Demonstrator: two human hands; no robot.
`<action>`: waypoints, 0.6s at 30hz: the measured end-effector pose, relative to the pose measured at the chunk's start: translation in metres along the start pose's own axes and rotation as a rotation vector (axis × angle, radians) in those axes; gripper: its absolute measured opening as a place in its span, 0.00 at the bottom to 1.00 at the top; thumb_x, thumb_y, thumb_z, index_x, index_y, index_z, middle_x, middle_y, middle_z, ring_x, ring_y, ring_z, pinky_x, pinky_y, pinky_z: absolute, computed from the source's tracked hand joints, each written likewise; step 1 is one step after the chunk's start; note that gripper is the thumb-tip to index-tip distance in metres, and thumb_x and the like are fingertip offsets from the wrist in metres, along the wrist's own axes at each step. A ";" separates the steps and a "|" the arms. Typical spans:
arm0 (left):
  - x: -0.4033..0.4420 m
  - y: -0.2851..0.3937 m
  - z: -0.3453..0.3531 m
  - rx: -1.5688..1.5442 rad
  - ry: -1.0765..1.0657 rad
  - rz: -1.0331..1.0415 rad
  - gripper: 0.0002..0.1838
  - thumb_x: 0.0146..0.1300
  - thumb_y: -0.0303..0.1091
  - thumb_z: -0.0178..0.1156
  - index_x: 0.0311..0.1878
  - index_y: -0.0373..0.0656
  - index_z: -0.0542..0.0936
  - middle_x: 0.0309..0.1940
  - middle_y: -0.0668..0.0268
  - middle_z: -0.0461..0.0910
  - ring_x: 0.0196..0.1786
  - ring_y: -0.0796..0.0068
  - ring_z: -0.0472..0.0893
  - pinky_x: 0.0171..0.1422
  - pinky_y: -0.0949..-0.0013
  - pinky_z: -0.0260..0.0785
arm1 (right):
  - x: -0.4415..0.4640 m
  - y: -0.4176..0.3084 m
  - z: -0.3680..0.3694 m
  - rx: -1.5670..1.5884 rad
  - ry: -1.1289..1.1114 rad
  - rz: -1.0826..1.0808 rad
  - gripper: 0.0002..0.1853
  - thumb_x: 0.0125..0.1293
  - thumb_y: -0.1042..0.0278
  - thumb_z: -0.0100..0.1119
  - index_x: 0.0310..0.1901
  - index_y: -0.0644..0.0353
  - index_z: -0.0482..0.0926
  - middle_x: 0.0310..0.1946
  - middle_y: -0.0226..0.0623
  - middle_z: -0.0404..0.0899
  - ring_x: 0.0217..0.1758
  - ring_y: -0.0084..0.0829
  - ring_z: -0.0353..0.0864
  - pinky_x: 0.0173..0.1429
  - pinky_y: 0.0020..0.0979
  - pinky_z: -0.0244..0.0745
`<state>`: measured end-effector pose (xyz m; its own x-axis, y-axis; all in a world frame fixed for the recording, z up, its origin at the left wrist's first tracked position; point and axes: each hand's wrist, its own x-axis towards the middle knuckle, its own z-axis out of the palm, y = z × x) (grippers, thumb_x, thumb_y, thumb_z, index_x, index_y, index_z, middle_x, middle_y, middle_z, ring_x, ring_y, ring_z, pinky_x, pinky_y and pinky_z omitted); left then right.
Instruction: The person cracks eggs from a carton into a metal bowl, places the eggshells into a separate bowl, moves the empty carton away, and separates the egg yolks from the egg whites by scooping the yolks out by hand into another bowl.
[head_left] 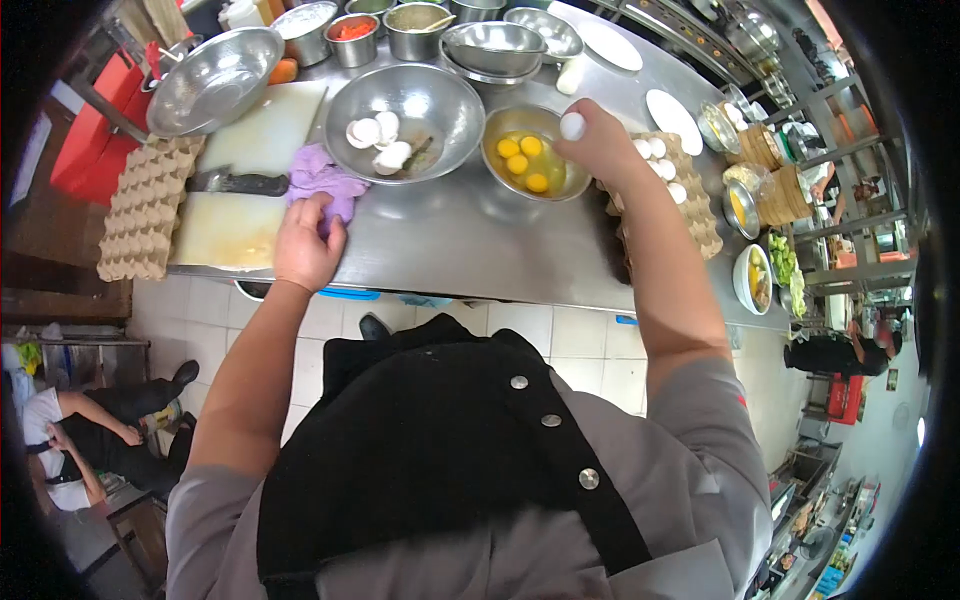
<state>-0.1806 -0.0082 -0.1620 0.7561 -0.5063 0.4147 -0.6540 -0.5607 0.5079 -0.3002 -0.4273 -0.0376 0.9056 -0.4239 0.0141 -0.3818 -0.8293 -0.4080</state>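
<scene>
My right hand is closed on a white egg, over the right rim of a steel bowl. Several raw yolks lie in clear egg white inside that bowl. My left hand has its fingers curled on a crumpled purple cloth by the cutting board. Broken eggshells sit in a larger steel bowl between my hands. Partly behind my right forearm is a cardboard egg tray with several white eggs.
A knife lies across the white cutting board, beside an empty egg tray. A colander and steel containers line the back. White plates stand right. A seated person is at lower left.
</scene>
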 end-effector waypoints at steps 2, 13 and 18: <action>-0.001 -0.003 -0.003 0.036 -0.003 0.003 0.16 0.63 0.32 0.66 0.53 0.45 0.78 0.38 0.55 0.78 0.42 0.52 0.80 0.48 0.52 0.74 | 0.003 -0.042 -0.009 0.104 0.101 -0.112 0.36 0.56 0.55 0.78 0.64 0.58 0.76 0.55 0.51 0.84 0.60 0.42 0.84 0.63 0.39 0.79; -0.002 0.002 0.001 0.049 -0.018 0.011 0.15 0.66 0.31 0.63 0.55 0.42 0.79 0.41 0.54 0.79 0.42 0.53 0.80 0.49 0.55 0.75 | -0.021 -0.003 -0.117 -0.044 0.082 -0.093 0.16 0.65 0.56 0.71 0.46 0.61 0.87 0.34 0.35 0.87 0.38 0.28 0.84 0.47 0.31 0.80; -0.002 0.005 0.001 0.026 -0.038 -0.045 0.15 0.67 0.30 0.64 0.56 0.44 0.78 0.37 0.56 0.77 0.40 0.55 0.79 0.46 0.55 0.74 | -0.111 0.097 -0.084 -0.043 -0.062 0.264 0.13 0.64 0.61 0.72 0.40 0.63 0.88 0.30 0.35 0.88 0.34 0.26 0.85 0.44 0.30 0.80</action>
<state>-0.1852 -0.0108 -0.1606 0.7835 -0.5046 0.3627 -0.6203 -0.5999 0.5054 -0.4528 -0.4910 -0.0024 0.7826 -0.6057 -0.1439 -0.6127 -0.7083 -0.3508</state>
